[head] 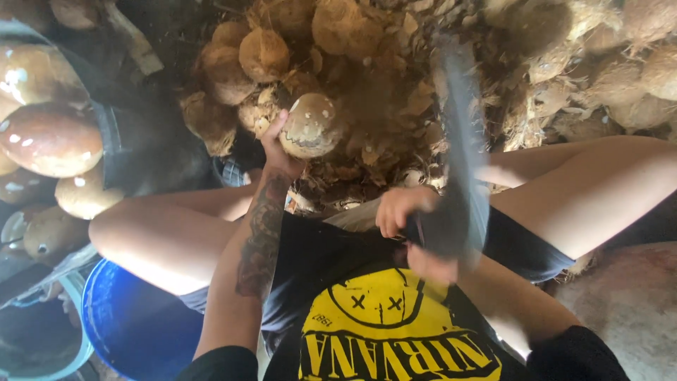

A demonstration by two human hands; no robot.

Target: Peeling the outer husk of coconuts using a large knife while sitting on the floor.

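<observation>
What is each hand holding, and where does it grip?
Left hand cups a husked coconut by its lower side; right hand grips the handle end of a blurred, long dark blade.

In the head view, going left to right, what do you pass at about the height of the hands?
Peeled coconuts in a dark tub → left hand gripping a husked coconut → right hand → blurred dark blade → pile of husked coconuts.

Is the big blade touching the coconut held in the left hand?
Apart. The head view shows the blade, blurred, gripped by the right hand, with a plain gap of husk debris between it and the coconut in the left hand.
</observation>
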